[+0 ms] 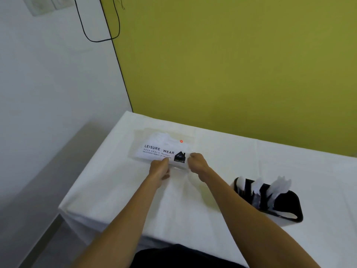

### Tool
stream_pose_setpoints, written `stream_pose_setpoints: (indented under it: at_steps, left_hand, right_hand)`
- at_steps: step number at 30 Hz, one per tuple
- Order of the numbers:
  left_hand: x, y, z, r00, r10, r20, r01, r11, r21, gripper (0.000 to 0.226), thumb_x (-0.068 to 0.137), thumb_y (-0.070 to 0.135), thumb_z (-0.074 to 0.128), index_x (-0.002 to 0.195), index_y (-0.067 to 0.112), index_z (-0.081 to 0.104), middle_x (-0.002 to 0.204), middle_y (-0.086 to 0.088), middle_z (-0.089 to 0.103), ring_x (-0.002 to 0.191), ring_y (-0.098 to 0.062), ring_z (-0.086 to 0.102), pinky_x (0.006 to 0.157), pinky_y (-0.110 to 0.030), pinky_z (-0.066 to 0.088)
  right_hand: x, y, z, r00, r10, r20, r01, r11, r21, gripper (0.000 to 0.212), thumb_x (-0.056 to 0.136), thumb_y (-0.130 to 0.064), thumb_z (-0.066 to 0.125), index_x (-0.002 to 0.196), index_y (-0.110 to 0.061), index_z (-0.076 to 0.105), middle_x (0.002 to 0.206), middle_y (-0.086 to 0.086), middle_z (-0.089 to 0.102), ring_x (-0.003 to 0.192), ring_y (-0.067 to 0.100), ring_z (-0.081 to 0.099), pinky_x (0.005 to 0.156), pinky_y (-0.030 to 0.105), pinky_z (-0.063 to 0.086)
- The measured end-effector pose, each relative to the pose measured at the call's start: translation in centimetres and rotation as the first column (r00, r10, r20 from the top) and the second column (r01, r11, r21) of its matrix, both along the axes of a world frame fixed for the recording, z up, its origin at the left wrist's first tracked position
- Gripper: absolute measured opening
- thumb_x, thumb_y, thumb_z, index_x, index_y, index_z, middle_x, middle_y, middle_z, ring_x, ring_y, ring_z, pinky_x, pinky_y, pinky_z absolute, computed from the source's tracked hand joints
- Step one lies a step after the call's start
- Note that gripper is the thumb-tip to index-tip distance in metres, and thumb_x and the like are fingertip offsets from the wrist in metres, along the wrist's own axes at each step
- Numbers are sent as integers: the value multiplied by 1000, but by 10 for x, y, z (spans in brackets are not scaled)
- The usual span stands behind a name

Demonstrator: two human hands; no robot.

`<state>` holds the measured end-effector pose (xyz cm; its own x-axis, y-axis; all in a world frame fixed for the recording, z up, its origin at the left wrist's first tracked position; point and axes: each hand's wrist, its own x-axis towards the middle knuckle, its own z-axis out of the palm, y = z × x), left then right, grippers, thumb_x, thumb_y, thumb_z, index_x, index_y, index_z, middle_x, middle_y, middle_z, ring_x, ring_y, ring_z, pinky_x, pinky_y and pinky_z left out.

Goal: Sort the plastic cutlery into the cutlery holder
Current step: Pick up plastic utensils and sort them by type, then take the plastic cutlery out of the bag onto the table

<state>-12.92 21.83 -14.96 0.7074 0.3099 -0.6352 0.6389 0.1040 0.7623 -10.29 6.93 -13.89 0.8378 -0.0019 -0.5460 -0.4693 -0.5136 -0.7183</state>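
Head view: I see the left hand [159, 168] and right hand [197, 161] pinching the near edge of the clear bag [160, 146], toward the desk's [183, 209] far-left corner. The cutlery holder [286, 202] (white cutlery [280, 185] already in it) stands by the right edge; I'd part the bag's mouth gently.

White table [116, 190] in front of me, pushed up against an olive-green wall [231, 64]. Towards its far left lies a clear bag [160, 149] printed LEISURE WEAR, black house mark, small red dot. Over on the white wall [48, 74], a black cable [98, 41] hangs in a loop
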Motion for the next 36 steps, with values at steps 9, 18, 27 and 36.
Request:
stream_pose_setpoints:
  at_steps: [9,18,27,36]
  left_hand:
    - [14,31,-18,979,204,0,-199,952,-231,36,93,38,69,108,6,66,96,-12,72,92,-27,71,79,-41,61]
    - [21,35,-9,955,298,-7,-268,848,-456,35,94,26,70,118,1,63,106,-17,73,93,-30,71,76,-42,61]
    - [45,-30,48,952,77,295,157,706,-690,41,103,20,52,141,6,51,136,-15,62,127,-31,59,103,-44,50]
    - [29,-176,118,834,-228,502,528,591,-610,41,101,19,55,139,4,55,133,-12,65,117,-26,64,104,-43,51]
  right_hand:
    - [1,26,-14,936,-331,-124,351,910,219,25,89,-31,70,85,-13,53,82,7,53,66,24,52,61,32,44]
    - [-22,24,10,992,-120,33,100,927,361,27,90,-9,67,112,-23,63,79,4,68,67,17,61,64,29,51]
    - [-40,-50,91,947,-290,140,180,837,517,37,87,9,45,106,-9,71,108,7,74,88,18,67,77,35,54]
    - [-75,-177,138,813,-532,237,365,783,505,20,96,-32,62,110,-18,69,90,6,74,71,16,67,64,31,56]
